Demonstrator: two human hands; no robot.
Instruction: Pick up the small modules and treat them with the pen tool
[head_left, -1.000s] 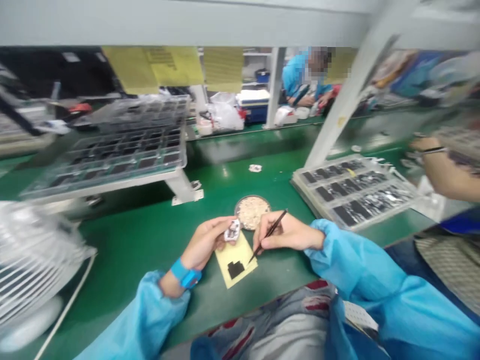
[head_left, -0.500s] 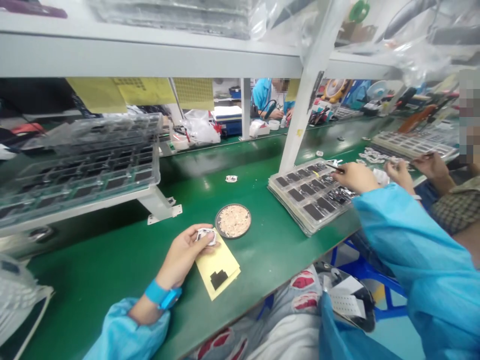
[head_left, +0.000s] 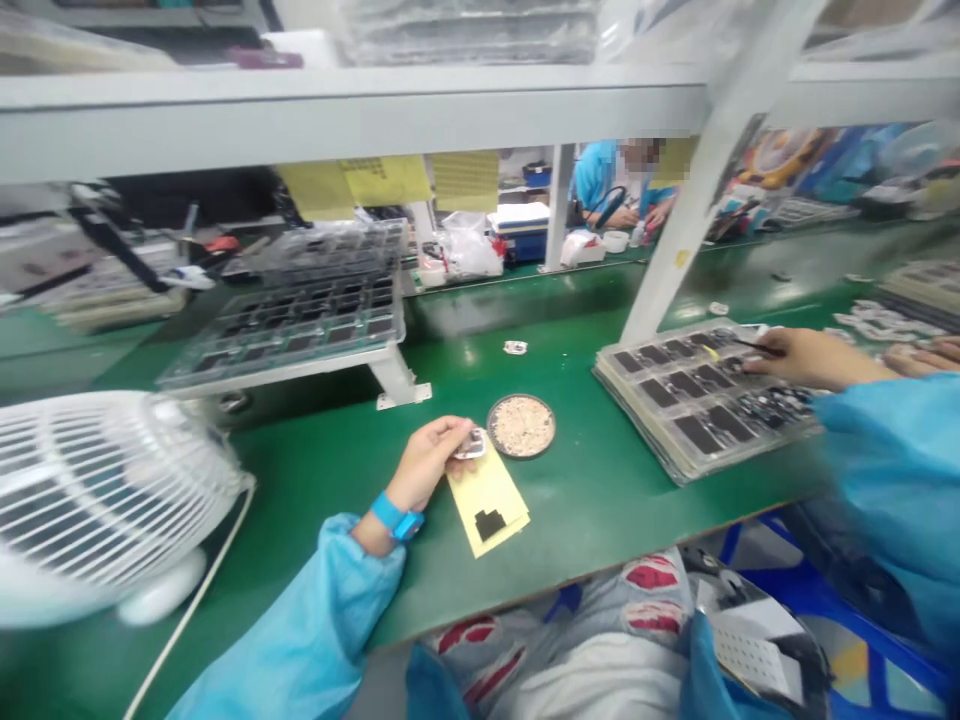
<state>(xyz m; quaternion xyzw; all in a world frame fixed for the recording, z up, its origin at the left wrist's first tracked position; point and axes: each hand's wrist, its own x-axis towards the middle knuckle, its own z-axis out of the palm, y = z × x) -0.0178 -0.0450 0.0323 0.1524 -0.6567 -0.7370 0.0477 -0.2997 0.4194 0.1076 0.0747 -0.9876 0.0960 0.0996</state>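
My left hand is closed on a small white plastic frame, pinched between thumb and fingers above a yellow sheet. Black squares stick to the sheet's near end. Just right of these fingers sits a round dish full of pale crumbs with dark bits. My right hand grips dark tweezers, their tips over a stacked clear compartment tray. Black rectangular parts fill several compartments, and small shiny parts are heaped on its right side.
A white fan stands at left, its cord running down the bench. Another parts tray rests on a raised shelf. A white post rises behind the right tray. A loose white frame lies mid-bench. A co-worker's hand is at far right.
The view has swung left, so the bench items appear further right and the fan shows more fully. My left hand still holds the white frame; my right hand stays over the tray with the tweezers.
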